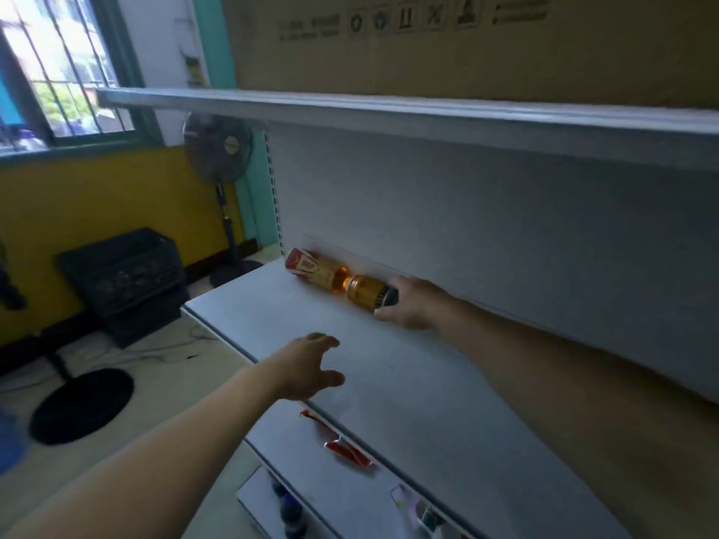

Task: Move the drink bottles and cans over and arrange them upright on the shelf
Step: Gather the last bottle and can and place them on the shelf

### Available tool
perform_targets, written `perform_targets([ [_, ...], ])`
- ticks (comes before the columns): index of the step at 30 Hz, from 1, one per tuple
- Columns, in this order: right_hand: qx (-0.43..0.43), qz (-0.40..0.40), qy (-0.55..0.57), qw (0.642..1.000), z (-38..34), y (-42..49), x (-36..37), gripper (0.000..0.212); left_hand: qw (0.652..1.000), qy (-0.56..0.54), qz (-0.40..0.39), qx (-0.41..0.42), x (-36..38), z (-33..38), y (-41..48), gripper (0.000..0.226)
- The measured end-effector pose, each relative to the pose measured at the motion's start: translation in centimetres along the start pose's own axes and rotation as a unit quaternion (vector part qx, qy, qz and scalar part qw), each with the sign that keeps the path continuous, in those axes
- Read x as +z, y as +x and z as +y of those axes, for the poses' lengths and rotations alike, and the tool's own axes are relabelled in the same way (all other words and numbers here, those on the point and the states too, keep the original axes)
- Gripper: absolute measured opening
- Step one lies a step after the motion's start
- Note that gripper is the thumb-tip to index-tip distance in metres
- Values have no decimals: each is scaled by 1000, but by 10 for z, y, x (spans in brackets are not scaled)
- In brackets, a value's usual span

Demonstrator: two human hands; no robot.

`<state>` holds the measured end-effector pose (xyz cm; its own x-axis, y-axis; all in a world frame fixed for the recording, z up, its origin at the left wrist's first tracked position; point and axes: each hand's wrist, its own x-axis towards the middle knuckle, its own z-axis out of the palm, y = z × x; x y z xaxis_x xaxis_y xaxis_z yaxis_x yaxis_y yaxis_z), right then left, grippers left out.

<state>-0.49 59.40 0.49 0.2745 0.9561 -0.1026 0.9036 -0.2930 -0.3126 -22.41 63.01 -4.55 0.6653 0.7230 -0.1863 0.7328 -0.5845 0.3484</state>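
Head view looks down along a grey shelf (389, 383) that runs from 5 o'clock up toward 10 o'clock. At its far end, close against the back panel, a bottle (311, 268) with a red label lies on its side. In line with it, at its 4 o'clock, lies a gold container (363, 291), and an amber glow shows where the two meet. I cannot tell whether they are two things end to end or one long bottle.

The right hand (412, 305) reaches in from 4 o'clock and grips the dark end of the gold container, fingers curled over the top and the thumb underneath. The left hand (307, 367) comes in from 7 o'clock and sits at the front edge of the shelf, fingers spread loosely and holding nothing. Whether it touches the surface I cannot tell.

On the lower tiers at 6 o'clock are a red pack (346, 449), dark bottles (288, 507) and some blurred items. A cardboard box (467, 44) rests on the upper shelf at 12 o'clock. At 10 o'clock a fan (218, 147) stands by the yellow wall, with a black crate (124, 274) at 9 o'clock and a window (58, 64) at 11 o'clock.
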Motion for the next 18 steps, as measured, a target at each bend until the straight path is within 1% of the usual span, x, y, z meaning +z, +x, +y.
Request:
perform_targets([
  [4,3,-5,-17,1000,-10,63,20,83,1000,-2,8,-28,-10,-32,36,66],
  [8,23,12,-58,998,-14,101,39,83,1000,1,0,-17,-24,-62,73,66],
  [10,53,18,-68,996,-14,112,47,87,1000,15,4,1,-31,-74,96,67],
  [13,94,34,-109,989,-14,113,67,95,997,59,33,41,-42,-90,134,76],
  [15,131,55,-128,982,-17,105,79,91,993,78,56,70,-51,-99,160,82],
  [18,204,80,-87,972,-19,88,85,79,983,110,77,125,-60,-109,195,86],
])
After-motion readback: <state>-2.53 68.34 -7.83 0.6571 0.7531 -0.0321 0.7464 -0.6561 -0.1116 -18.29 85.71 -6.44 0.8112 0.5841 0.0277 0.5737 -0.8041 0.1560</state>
